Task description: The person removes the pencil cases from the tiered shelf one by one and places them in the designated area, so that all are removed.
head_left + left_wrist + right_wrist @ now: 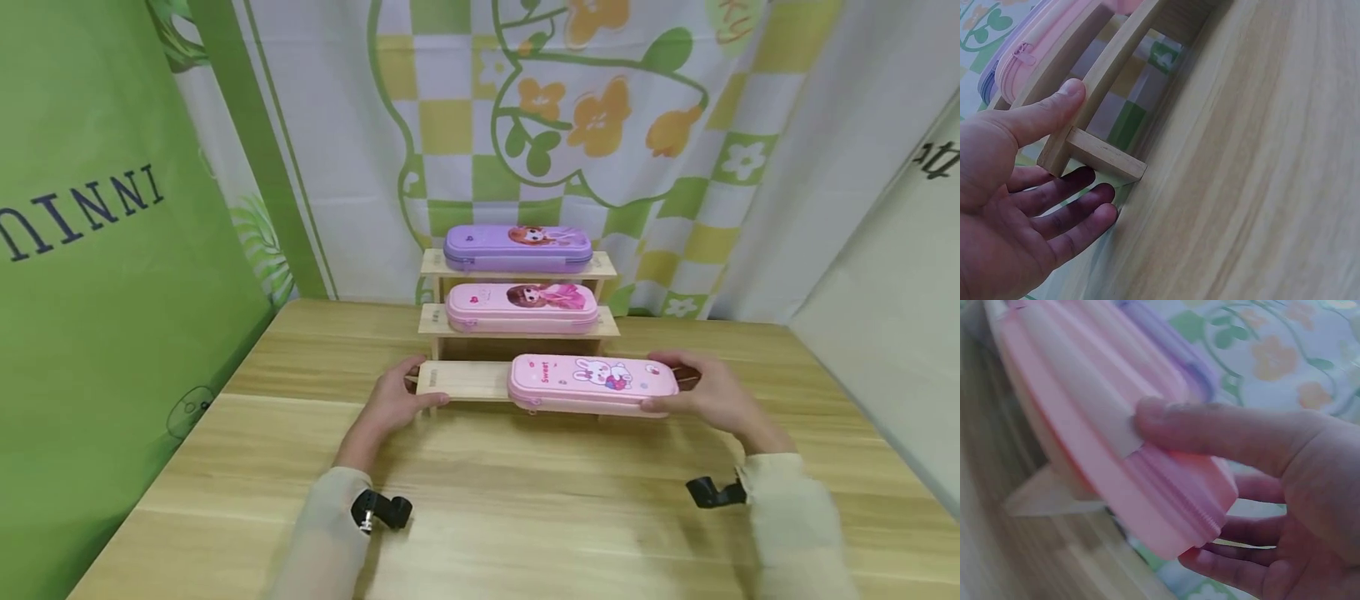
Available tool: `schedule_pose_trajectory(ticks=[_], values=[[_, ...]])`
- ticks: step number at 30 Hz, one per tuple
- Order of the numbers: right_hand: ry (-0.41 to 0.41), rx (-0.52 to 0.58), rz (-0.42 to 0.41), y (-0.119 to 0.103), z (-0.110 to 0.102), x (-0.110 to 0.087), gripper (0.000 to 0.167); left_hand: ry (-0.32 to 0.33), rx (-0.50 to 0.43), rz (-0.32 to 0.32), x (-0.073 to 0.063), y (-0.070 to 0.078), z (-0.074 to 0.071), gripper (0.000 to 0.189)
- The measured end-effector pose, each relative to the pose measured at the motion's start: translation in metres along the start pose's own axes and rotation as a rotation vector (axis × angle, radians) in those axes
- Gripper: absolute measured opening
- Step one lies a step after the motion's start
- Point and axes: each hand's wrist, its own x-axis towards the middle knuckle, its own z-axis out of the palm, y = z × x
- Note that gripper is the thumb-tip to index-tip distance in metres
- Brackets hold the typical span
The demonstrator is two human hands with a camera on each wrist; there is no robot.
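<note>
A pink pencil case [592, 379] with a white bunny print lies at the lowest step of a three-step wooden stand [465, 379], its right part reaching past the step's end. My right hand [708, 392] grips the case's right end, thumb on the front side and fingers behind. Close up in the right wrist view, the thumb presses beside the zipper of the pencil case [1079, 406]. At the step's left end my left hand [393, 396] holds the board, thumb at its front edge. In the left wrist view its other fingers spread beyond the end of the stand [1107, 153].
On the middle step sits another pink pencil case [522, 307] with a doll print, and on the top step a purple pencil case [517, 248]. The stand is on a wood-grain table [487, 500]. Behind hangs a patterned curtain [600, 167]; a green panel [90, 292] borders the left.
</note>
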Motion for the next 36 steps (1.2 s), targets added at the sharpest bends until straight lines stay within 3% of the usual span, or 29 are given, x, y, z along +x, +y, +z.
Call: schedule_pose_trajectory(ticks=[13, 25, 31, 36], values=[[0.051, -0.007, 0.004, 0.03, -0.027, -0.03, 0.074, -0.013, -0.007, -0.015, 0.0, -0.005, 0.005, 0.084], [0.164, 0.036, 0.107, 0.065, -0.052, -0.059, 0.073, -0.007, -0.002, -0.004, -0.001, -0.004, -0.001, 0.08], [0.229, 0.008, 0.153, 0.081, -0.055, -0.07, 0.071, -0.003, -0.004, -0.003, 0.0, -0.004, 0.0, 0.081], [0.272, -0.011, 0.24, 0.092, -0.054, -0.078, 0.075, -0.008, -0.007, -0.003, 0.001, -0.002, 0.001, 0.081]])
